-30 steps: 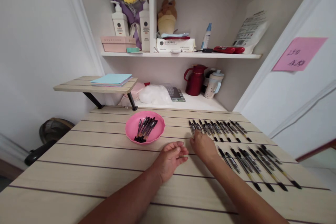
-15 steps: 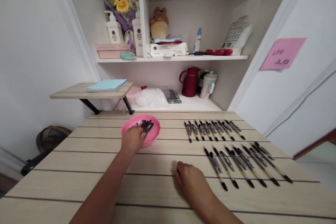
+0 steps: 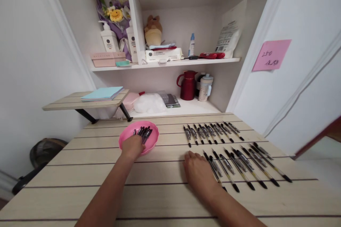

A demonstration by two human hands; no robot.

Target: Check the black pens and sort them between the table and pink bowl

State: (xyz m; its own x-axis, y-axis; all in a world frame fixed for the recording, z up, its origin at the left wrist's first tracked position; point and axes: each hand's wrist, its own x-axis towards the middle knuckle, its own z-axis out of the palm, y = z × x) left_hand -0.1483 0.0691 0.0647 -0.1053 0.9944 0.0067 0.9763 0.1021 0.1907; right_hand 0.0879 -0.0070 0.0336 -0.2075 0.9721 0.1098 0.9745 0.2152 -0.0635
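My left hand [image 3: 133,146] reaches over the near rim of a pink bowl [image 3: 152,145], its fingers closed among the black pens [image 3: 145,133] lying there. One dark pen end [image 3: 134,132] pokes out just past the knuckles; the fingertips are hidden. My right hand [image 3: 198,172] rests on the table, palm down, fingers lying flat and holding nothing. It touches or nearly touches the leftmost pen [image 3: 212,166] of the nearer row and partly covers it. In that row, several pens and their clear-and-black parts [image 3: 247,166] lie slanted side by side.
Farther back, another row of shorter pens [image 3: 210,133] lies on the slatted table [image 3: 160,198]. A small raised shelf [image 3: 66,102] bears blue paper [image 3: 102,93] at left. Behind stand a red jug [image 3: 188,85], a cup [image 3: 205,88] and a plastic bag [image 3: 149,103].
My right hand has moved forward and right to the nearer row, and its curled fingers have flattened. My left hand stays at the bowl. The whole view has shifted slightly.
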